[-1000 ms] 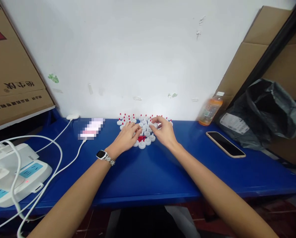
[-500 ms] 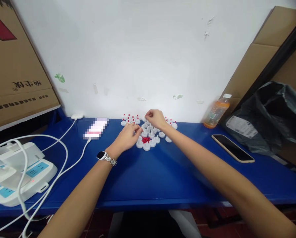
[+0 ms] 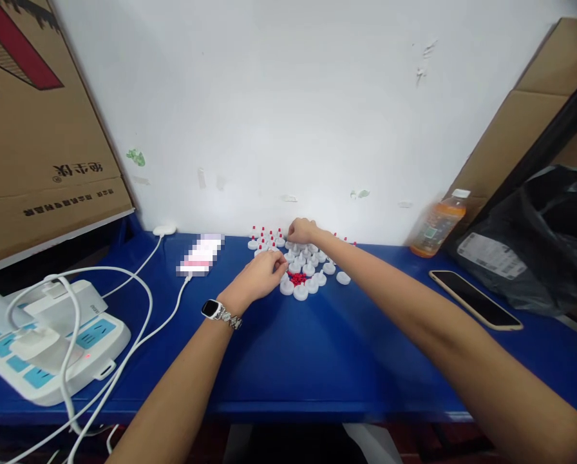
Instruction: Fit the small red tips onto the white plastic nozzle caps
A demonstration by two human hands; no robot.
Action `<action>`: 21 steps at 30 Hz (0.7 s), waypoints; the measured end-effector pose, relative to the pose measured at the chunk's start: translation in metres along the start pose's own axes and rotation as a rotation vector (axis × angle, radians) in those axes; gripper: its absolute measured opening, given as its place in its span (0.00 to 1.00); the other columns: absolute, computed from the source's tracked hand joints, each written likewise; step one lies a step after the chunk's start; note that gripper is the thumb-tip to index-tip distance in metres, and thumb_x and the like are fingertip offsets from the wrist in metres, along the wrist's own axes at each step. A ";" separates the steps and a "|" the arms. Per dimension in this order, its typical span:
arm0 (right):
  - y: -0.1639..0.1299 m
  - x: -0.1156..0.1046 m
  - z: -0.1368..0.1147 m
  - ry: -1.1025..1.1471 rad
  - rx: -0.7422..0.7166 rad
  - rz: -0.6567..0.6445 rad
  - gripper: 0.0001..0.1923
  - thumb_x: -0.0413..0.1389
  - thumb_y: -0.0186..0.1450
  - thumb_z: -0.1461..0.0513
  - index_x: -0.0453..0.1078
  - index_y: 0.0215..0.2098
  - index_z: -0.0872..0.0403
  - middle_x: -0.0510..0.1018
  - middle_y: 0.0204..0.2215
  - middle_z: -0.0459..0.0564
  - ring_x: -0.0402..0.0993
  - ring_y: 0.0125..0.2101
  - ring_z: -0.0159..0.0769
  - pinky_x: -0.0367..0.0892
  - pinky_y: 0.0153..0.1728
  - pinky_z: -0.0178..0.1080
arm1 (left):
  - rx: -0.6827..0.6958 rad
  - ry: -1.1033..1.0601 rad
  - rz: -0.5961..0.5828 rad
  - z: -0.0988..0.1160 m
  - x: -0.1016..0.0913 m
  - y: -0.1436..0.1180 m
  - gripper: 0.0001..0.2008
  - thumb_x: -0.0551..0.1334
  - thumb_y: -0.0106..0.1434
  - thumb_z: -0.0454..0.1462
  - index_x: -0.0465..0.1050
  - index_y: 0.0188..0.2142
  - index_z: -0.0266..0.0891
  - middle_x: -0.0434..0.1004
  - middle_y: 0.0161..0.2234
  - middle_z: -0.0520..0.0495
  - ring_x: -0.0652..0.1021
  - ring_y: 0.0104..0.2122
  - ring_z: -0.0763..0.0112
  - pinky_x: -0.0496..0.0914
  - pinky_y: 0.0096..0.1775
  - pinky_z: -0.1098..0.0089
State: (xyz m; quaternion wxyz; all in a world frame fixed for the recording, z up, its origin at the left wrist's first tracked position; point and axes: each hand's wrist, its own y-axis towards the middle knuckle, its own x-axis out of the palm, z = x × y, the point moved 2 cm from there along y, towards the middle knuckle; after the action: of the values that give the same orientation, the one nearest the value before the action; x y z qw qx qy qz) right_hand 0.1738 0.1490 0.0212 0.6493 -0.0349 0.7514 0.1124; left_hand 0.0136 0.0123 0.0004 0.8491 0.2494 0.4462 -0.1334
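Nearest the camera on the blue bench [image 3: 293, 361] there's a white power strip [image 3: 51, 348] off to the left, with white cables [image 3: 138, 322] looping over it toward a small white puck [image 3: 164, 229] by the wall. A pixelated pink-and-white thing [image 3: 200, 256] sits at the end of one cable.

Both forearms run up the middle. The left hand [image 3: 261, 276], with one watch [image 3: 214, 310] on its wrist, is curled with fingertips pinched narrow at the near-left edge of the pile; too small to tell if anything's between them. The right hand [image 3: 302, 230] reaches over the pile to the back row, fingers bunched closed on what's probably one cap, though the hand hides it.

The pile itself: white caps [image 3: 312, 274], flat little discs, roughly twenty or more, clustered touching each other around a heap of tiny red pieces [image 3: 297, 279]. The back rows by the wall have red tips [image 3: 264, 233] sticking up.

Off right: one dark phone [image 3: 474, 308] lying flat, one orange drink bottle [image 3: 438, 223] against the wall, a black plastic bag [image 3: 534, 238], and cardboard [image 3: 510, 135] leaning. Another cardboard box [image 3: 37, 129] stands left.
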 end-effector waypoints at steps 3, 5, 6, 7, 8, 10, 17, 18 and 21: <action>0.002 0.000 -0.008 0.000 -0.014 0.008 0.11 0.63 0.57 0.56 0.79 0.37 0.50 0.82 0.41 0.53 0.73 0.49 0.48 0.57 0.55 0.50 | -0.013 0.002 0.011 -0.002 -0.001 0.000 0.11 0.54 0.67 0.41 0.72 0.35 0.41 0.77 0.33 0.48 0.74 0.31 0.67 0.61 0.30 0.69; 0.002 0.003 -0.014 0.008 -0.018 0.027 0.13 0.64 0.56 0.54 0.79 0.38 0.50 0.82 0.42 0.54 0.71 0.51 0.51 0.57 0.55 0.51 | -0.018 -0.002 0.016 -0.002 -0.002 0.000 0.11 0.54 0.68 0.42 0.72 0.35 0.41 0.77 0.32 0.49 0.74 0.30 0.67 0.61 0.30 0.69; 0.002 0.005 -0.017 0.016 -0.017 0.035 0.13 0.64 0.56 0.55 0.79 0.37 0.51 0.82 0.42 0.54 0.71 0.52 0.51 0.57 0.55 0.51 | -0.018 -0.004 0.021 -0.002 -0.003 0.000 0.11 0.54 0.68 0.42 0.72 0.35 0.41 0.77 0.32 0.49 0.74 0.30 0.68 0.61 0.29 0.69; 0.002 0.006 -0.020 0.027 -0.013 0.045 0.11 0.64 0.57 0.56 0.78 0.36 0.52 0.82 0.42 0.55 0.72 0.51 0.51 0.57 0.54 0.50 | -0.016 -0.006 0.026 -0.001 -0.004 0.000 0.12 0.53 0.68 0.42 0.72 0.35 0.41 0.77 0.31 0.49 0.74 0.30 0.68 0.61 0.29 0.69; 0.001 0.007 -0.021 0.042 -0.008 0.057 0.09 0.63 0.58 0.58 0.78 0.35 0.53 0.82 0.42 0.55 0.72 0.50 0.50 0.58 0.53 0.49 | -0.012 -0.006 0.032 -0.001 -0.004 0.000 0.12 0.53 0.68 0.43 0.72 0.34 0.41 0.77 0.31 0.50 0.74 0.30 0.68 0.61 0.29 0.69; -0.003 0.006 -0.021 0.079 -0.001 0.098 0.07 0.59 0.61 0.60 0.76 0.37 0.54 0.81 0.43 0.54 0.73 0.49 0.46 0.60 0.52 0.47 | -0.005 -0.007 0.052 0.001 -0.006 0.001 0.13 0.53 0.69 0.43 0.72 0.34 0.42 0.77 0.30 0.50 0.74 0.29 0.68 0.61 0.30 0.69; -0.077 -0.017 0.005 0.573 -0.186 0.367 0.09 0.52 0.65 0.61 0.70 0.41 0.54 0.80 0.39 0.49 0.76 0.34 0.33 0.67 0.37 0.35 | 0.008 -0.062 0.153 0.009 -0.007 0.002 0.13 0.51 0.70 0.45 0.70 0.41 0.42 0.79 0.37 0.47 0.76 0.33 0.66 0.66 0.33 0.67; -0.093 -0.019 0.008 0.639 -0.206 0.397 0.08 0.54 0.63 0.61 0.70 0.40 0.54 0.80 0.37 0.48 0.75 0.33 0.33 0.67 0.36 0.35 | 0.021 -0.065 0.169 0.012 -0.006 0.002 0.13 0.51 0.71 0.45 0.70 0.42 0.42 0.79 0.38 0.47 0.77 0.35 0.65 0.67 0.35 0.67; -0.137 -0.017 0.014 0.707 -0.192 0.417 0.07 0.57 0.60 0.60 0.72 0.37 0.53 0.79 0.33 0.45 0.70 0.27 0.31 0.65 0.32 0.34 | 0.067 -0.051 0.189 0.024 0.000 -0.001 0.14 0.50 0.72 0.47 0.67 0.42 0.42 0.77 0.39 0.46 0.76 0.39 0.64 0.68 0.38 0.66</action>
State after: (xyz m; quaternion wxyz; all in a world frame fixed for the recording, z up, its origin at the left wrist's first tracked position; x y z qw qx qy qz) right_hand 0.2173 0.0170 0.0196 0.3087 0.0211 0.9050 0.2920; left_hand 0.0297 -0.0017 0.0116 0.8601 0.3153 0.3941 -0.0741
